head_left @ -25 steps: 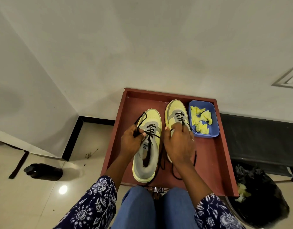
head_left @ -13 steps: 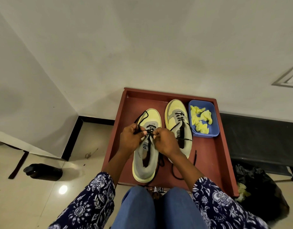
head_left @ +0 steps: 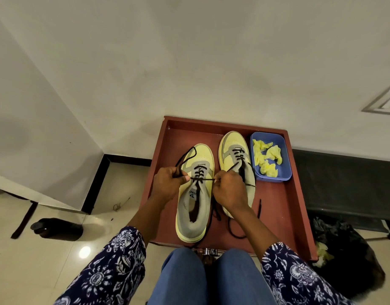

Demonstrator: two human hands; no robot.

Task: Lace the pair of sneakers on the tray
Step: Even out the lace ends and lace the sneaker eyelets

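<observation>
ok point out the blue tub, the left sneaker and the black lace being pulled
blue tub (head_left: 284, 144), head view, far rim
left sneaker (head_left: 202, 153), head view, yellow toe
black lace (head_left: 202, 179), head view, taut span between the hands

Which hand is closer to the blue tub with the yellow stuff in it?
The right hand. It pinches the black lace between the two sneakers, a short way from the blue tub. The left hand grips the lace beyond the left sneaker, much farther away.

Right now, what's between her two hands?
In the head view, the left sneaker's tongue and a taut stretch of black lace lie between the left hand and right hand.
</observation>
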